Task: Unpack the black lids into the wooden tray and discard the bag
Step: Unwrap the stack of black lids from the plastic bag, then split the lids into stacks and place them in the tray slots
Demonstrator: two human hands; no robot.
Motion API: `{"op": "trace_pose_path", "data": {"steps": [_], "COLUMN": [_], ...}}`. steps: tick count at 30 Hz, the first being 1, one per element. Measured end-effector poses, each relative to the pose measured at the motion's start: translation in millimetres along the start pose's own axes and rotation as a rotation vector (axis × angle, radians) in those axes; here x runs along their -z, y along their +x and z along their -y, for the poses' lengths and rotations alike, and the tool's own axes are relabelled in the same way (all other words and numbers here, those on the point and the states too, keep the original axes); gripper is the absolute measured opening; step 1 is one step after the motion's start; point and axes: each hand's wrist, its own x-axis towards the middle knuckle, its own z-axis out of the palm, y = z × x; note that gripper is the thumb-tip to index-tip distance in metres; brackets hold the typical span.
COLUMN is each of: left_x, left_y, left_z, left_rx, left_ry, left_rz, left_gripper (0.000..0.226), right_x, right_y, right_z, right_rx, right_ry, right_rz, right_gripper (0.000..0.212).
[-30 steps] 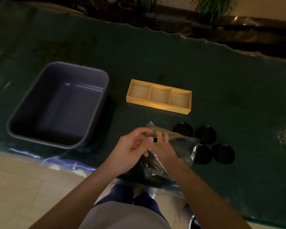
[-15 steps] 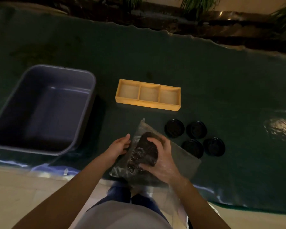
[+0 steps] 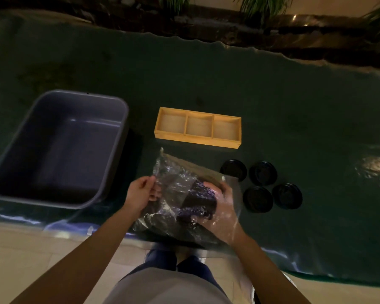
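1. Black lids: four (image 3: 260, 187) lying loose on the green surface (image 3: 272, 95), just right of the clear bag (image 3: 176, 191); more bunched dark inside it.
2. Bag held low at the near edge of the surface, in front of the wooden tray (image 3: 198, 127) (all three compartments bare).
3. Left hand (image 3: 142, 193) pinching the bag's left edge, fingers closed on the plastic.
4. Right hand (image 3: 221, 201) reaching inside the bag, fingers wrapped on a clump of lids.
5. Step in hand, by judgement: drawing lids out of the bag.
6. Next: pull the clump free, set it toward the tray; afterwards, bag probably into the grey tub (image 3: 59, 148) left of the tray.
7. No brand, label or writing readable.
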Motion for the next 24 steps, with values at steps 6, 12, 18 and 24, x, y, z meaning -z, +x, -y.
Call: {"op": "trace_pose_path", "data": {"steps": [6,12,18,24], "left_x": [33,44,45,42], "left_y": [16,24,27,33], "left_z": [17,31,32,27], "left_rx": [-0.045,0.0,0.003,-0.015], "left_ry": [0.088,0.075,0.118,0.225], "left_rz": [-0.125,-0.2,-0.259,-0.312], "left_gripper": [0.029,0.032,0.034,0.034], "right_x": [4,18,48,83], "right_y": [6,4,0,8], "right_z": [-13,-22,-24,-6], "right_rx": [-0.052,-0.093,-0.154,-0.186], "right_ry": [0.028,-0.05,-0.046,0.005], "right_rz": [0.061,0.017,-0.122,-0.371], "right_gripper": [0.097,0.096,0.101,0.098]}}
